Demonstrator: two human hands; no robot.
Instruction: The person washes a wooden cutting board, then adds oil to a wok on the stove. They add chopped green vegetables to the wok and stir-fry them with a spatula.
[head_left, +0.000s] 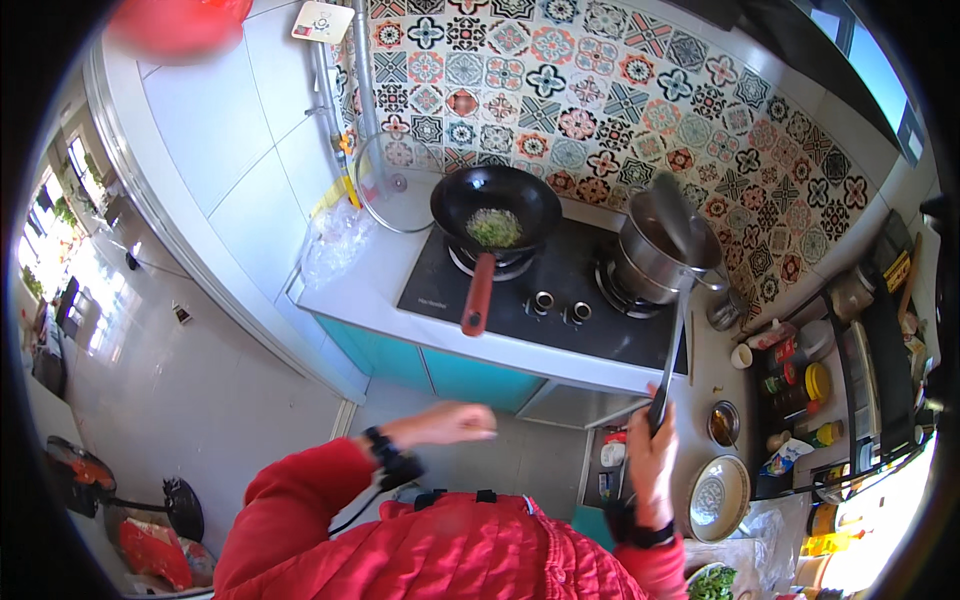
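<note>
My right hand (651, 450) grips the black handle of a long metal wok spatula (675, 330). Its broad, blurred blade rises in front of a steel pot (651, 266) on the right burner. My left hand (450, 424) is curled in front of the counter, with nothing visible in it. On the left burner sits a black wok (517, 195), its reddish-brown handle (478, 296) pointing towards me. Chopped green and pale pieces (493, 227) lie in the bottom of the wok. Both pans stand on a black two-burner gas hob (577, 259).
A glass lid (397, 184) leans against the back wall beside a crumpled plastic bag (337, 240). Along the right counter are a small sauce bowl (724, 424), a larger bowl (718, 499), chopped greens (712, 583) and a rack (844, 375) with bottles and jars.
</note>
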